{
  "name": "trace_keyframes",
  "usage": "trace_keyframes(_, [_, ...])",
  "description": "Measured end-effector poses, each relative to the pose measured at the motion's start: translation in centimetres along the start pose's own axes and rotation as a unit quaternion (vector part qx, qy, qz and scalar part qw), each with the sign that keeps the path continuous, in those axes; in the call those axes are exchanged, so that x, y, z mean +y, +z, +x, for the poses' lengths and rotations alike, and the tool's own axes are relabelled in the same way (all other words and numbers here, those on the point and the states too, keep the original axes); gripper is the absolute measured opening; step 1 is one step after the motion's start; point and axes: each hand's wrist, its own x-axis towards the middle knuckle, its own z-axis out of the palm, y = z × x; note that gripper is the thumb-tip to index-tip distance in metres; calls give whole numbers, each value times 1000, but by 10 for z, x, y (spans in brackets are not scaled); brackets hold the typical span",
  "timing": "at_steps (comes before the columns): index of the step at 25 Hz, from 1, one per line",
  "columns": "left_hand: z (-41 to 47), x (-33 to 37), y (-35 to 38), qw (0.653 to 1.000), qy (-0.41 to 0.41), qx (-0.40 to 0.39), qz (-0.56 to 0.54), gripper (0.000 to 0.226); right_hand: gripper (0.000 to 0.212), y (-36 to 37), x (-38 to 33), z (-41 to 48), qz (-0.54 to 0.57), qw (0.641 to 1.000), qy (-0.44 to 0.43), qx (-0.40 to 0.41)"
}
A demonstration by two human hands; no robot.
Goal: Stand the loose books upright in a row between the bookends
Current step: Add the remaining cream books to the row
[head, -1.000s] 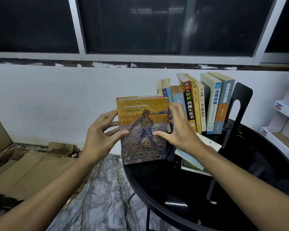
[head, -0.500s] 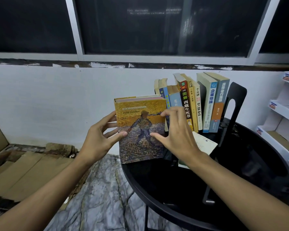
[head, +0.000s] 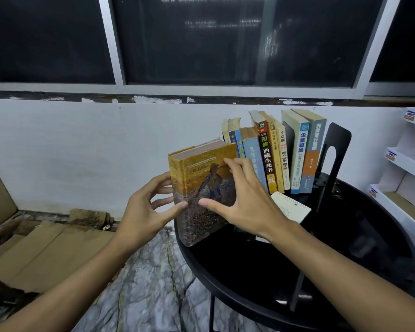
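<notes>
The left hand (head: 149,207) grips the spine side of a thick hardback with a yellow painted cover (head: 201,188), thumb pressed on the lower front and fingers curled round behind. The hardback stands upright with its long axis vertical, its lower edge at the left rim of the round black table (head: 345,271), its cover towards the camera and its spine to the left. The cover reads "Fifth Edition"; the line above it is too small to read. The right hand (head: 244,202) holds the opposite side, thumb flat on the cover and fingers bent at the upper right edge. It sits between the hardback and the row of upright paperbacks (head: 273,159), which lies just behind and to the right. The coming move therefore looks like a quarter turn and a slide rightwards, with the left hand on the outer side best placed to push. Among the spines, a red one reads "图解 西藏生死书" with "02", then "小故事 大道理", "李嘉誠", and a pale blue one reads "UNDERSTANDING BUSINESS". A white book (head: 290,207) lies flat before the row. A tall black metal bookend (head: 333,154) closes the right end; no left bookend shows.
</notes>
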Motion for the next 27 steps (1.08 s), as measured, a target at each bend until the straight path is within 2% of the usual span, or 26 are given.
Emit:
trace_keyframes(4, [-16,7,9,999,28,-20,4,61,111,-13,-9,-5,18,999,5,-35])
trace_keyframes(11, [-41,22,52,994,99,-37,-36,56,107,-35,-19,-21,67,998,-4,-11])
trace_keyframes(14, [-50,29,78,991,124,-28,-29,52,89,-46,-19,-27,72,997,3,11])
trace_keyframes(18, [-53,29,90,985,160,28,64,60,63,-46,-18,-29,75,996,21,44])
trace_keyframes(20, [-54,29,90,983,157,38,85,63,55,-43,-18,-28,77,995,32,55])
trace_keyframes(27, [-54,28,95,987,149,27,47,64,41,-41,-23,-26,45,992,63,102])
